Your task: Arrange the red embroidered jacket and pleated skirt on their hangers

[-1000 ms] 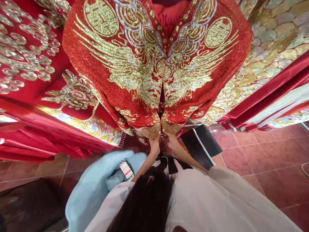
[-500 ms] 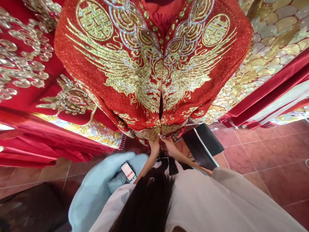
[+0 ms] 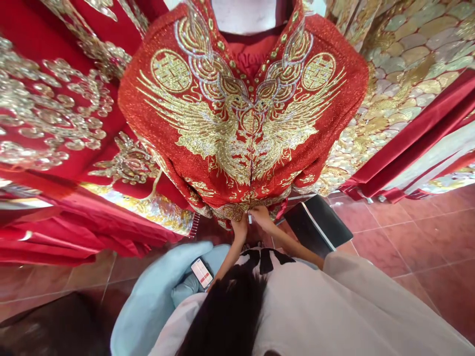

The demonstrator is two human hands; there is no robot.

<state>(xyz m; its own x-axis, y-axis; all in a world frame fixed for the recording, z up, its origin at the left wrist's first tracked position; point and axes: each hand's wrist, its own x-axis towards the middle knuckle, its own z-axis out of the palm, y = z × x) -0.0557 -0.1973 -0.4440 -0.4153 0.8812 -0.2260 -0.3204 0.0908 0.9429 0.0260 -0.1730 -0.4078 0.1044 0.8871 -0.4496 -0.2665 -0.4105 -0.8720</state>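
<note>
A red jacket (image 3: 208,183) with gold embroidered birds and round emblems hangs upright in front of me. At the gold-patterned hem, my left hand (image 3: 240,225) pinches the lower front edge with closed fingers. Close beside it, my right hand (image 3: 261,216) grips the same edge at the centre opening. A small white piece (image 3: 250,218) pokes out between the fingertips; its kind is too small to make out. The two front halves of the jacket meet along the middle. Most of the fingertips are hidden by the hands and the hem.
Red garments with beadwork (image 3: 48,118) hang on the left, and a gold-scaled one (image 3: 393,84) on the right. A light blue chair (image 3: 137,301) is under me, with a phone (image 3: 202,273) on it. A black flat-sided item (image 3: 322,222) stands on the tiled floor (image 3: 404,237).
My view has tilted up, showing the jacket's neckline and a white form behind it. The gap in the jacket's front has narrowed. A white piece now shows between my hands, which remain at the hem.
</note>
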